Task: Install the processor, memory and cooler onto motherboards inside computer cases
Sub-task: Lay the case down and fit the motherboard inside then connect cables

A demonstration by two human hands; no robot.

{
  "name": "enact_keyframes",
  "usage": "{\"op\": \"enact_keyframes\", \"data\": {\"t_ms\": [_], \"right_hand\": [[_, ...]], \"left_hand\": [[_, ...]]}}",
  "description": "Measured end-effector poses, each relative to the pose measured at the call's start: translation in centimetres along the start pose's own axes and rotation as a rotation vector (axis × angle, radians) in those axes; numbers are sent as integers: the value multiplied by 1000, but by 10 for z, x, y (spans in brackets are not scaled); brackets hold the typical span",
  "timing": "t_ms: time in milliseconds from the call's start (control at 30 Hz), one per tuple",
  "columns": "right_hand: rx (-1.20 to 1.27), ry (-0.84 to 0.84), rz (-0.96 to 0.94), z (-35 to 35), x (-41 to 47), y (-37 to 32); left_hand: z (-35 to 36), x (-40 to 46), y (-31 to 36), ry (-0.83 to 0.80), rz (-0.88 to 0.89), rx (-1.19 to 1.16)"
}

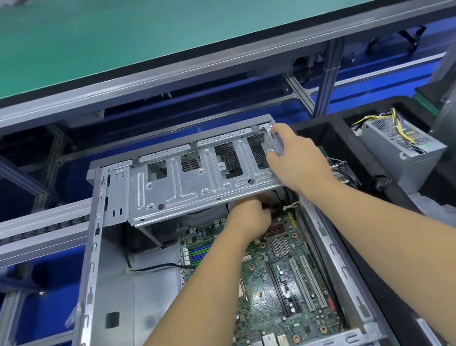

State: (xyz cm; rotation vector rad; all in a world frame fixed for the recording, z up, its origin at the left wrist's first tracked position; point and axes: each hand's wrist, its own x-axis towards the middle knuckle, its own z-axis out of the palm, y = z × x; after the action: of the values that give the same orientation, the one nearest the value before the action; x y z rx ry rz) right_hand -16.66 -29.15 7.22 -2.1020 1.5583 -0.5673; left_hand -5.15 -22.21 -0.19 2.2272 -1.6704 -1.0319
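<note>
An open grey computer case [100, 286] lies below me with a green motherboard [290, 293] inside. A silver drive cage [192, 185] spans the case's far end, tilted up. My right hand [294, 158] grips the cage's right end, thumb and fingers around its edge. My left hand [248, 218] reaches under the cage with curled fingers at something small by the board's far edge; what it holds is hidden. Green and purple memory slots [200, 254] lie left of my left forearm. A small heatsink [280, 246] sits near the wrist.
A power supply [405, 147] with coloured wires rests in a black tray [331, 124] at the right. A green conveyor belt [134, 27] runs across the top above an aluminium frame [17, 231]. A black cable [158, 267] crosses the case floor at left.
</note>
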Motion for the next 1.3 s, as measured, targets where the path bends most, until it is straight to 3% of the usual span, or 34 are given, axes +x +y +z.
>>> {"op": "enact_keyframes", "data": {"t_ms": [133,267,333,467,567,700,800,1100,1300], "right_hand": [[-4,-2,6,0,1,0],[-17,-7,10,-1,1,-1],[-31,-4,10,-2,0,-2],[-67,-13,11,-3,0,-3],[-105,2,8,-4,-3,-5],[-136,41,-4,-6,-17,-4],[-123,-69,-14,-8,-31,1],[-40,-28,-17,-11,-55,9],[-95,4,-55,-8,-50,9]], "left_hand": [[-16,-19,-5,54,64,5],[-25,-42,-12,5,136,53],[-24,-57,-10,-99,187,68],[-16,-83,15,-470,265,39],[8,-97,38,-620,298,78],[43,-103,50,-550,188,-77],[46,-100,45,-510,143,-69],[43,-96,23,-571,111,-349],[36,-83,5,-400,123,-237]]}}
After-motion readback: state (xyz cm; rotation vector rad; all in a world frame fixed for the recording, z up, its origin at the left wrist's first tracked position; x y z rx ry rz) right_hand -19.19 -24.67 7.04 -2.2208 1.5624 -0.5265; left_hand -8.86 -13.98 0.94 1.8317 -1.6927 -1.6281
